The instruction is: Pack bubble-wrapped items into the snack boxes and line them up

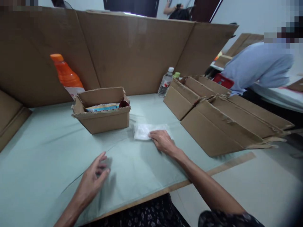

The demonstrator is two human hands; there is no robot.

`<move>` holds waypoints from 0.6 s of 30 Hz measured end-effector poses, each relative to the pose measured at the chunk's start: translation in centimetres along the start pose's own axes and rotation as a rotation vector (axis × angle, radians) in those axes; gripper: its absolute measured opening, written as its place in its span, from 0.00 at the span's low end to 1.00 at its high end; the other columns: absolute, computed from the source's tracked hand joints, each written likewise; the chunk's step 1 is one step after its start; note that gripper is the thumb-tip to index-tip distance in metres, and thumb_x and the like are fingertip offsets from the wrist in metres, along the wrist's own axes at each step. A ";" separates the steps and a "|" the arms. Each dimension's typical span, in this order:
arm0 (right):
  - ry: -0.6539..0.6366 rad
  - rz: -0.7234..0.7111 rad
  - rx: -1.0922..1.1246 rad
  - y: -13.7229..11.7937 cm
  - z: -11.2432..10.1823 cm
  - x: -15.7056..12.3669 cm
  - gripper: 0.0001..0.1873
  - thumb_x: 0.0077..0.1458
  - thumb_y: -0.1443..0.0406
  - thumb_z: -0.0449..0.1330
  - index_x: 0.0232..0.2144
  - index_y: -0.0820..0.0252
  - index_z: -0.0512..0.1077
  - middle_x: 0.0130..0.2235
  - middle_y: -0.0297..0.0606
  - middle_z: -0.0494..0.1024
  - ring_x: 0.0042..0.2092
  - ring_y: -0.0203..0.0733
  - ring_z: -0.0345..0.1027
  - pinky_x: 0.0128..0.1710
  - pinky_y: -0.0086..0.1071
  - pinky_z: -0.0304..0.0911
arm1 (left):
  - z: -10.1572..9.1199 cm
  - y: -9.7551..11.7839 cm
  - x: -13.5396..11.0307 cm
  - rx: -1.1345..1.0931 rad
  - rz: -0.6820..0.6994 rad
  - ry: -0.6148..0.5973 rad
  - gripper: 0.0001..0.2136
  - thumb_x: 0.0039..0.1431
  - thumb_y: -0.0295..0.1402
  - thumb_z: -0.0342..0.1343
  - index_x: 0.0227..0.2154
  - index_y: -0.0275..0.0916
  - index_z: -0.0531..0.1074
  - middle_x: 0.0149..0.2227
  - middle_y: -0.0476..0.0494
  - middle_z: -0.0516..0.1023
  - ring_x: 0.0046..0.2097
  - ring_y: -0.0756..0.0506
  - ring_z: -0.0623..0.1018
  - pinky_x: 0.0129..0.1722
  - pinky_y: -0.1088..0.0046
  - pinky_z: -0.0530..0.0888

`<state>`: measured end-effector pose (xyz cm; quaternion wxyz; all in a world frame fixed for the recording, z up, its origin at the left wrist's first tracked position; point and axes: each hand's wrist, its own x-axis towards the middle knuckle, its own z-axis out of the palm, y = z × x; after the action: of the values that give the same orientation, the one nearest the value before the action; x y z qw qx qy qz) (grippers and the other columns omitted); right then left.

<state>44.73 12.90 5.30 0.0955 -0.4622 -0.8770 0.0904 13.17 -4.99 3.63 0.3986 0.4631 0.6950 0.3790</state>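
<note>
Where the white folded packet lay flat on the pale green cloth, the right hand rested on its right-hand part with fingers bent; whether they had pinched it, I could not tell. Its crumpled, faintly shiny surface suggested thin plastic or tissue, probably light, soft and a little slippery, liable to crease or slide if pushed; a gentle pinch at a folded edge seemed the surest hold. Well apart from it, the left hand hung partly open, fingers loosely curled and thumb spread, with nothing visible in its grasp. Beyond the packet, to its left, sat a small carton, its corrugated rim ragged, with blue and cream packaging inside. To the right stood larger open cartons of the same plain brown board, their cut edges rough. Farther back were a smooth orange bottle and a clear plastic bottle, before a tall, creased cardboard screen. Past its right end, a person in a light blue shirt bent forward.
</note>
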 end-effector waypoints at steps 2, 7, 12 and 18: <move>0.012 -0.103 0.038 -1.7 0.4 -2.8 0.15 0.63 0.71 0.57 0.46 0.55 0.81 0.52 0.43 0.82 0.53 0.49 0.74 0.53 0.42 0.62 | 1.7 0.7 -1.3 -0.119 -0.079 -0.099 0.41 0.53 0.52 0.60 0.67 0.40 0.59 0.58 0.27 0.74 0.42 0.40 0.81 0.37 0.61 0.79; -0.118 -0.378 0.108 -9.2 1.7 -4.8 0.18 0.63 0.72 0.58 0.52 0.54 0.78 0.58 0.43 0.78 0.56 0.49 0.71 0.54 0.44 0.62 | 3.4 2.0 -1.5 -0.262 -0.166 -0.045 0.48 0.52 0.52 0.60 0.70 0.35 0.47 0.46 0.33 0.77 0.34 0.42 0.81 0.27 0.66 0.76; -0.171 -0.473 0.206 -12.3 0.9 -3.1 0.19 0.67 0.58 0.60 0.57 0.56 0.74 0.63 0.47 0.72 0.61 0.52 0.66 0.60 0.49 0.58 | -1.1 0.2 -2.3 0.198 -0.065 0.185 0.39 0.55 0.53 0.55 0.66 0.37 0.60 0.40 0.42 0.79 0.31 0.45 0.78 0.32 0.65 0.76; -0.135 -0.464 0.202 -14.6 1.8 -1.6 0.16 0.70 0.62 0.55 0.56 0.58 0.75 0.63 0.46 0.73 0.63 0.51 0.65 0.60 0.47 0.60 | -3.3 -0.3 -4.3 0.644 0.291 0.433 0.25 0.66 0.47 0.48 0.59 0.38 0.70 0.50 0.36 0.77 0.44 0.40 0.79 0.42 0.62 0.76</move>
<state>33.59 3.36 7.01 0.1007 -0.2298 -0.9504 0.1837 11.16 -9.64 5.56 0.0202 0.5671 0.7732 0.2831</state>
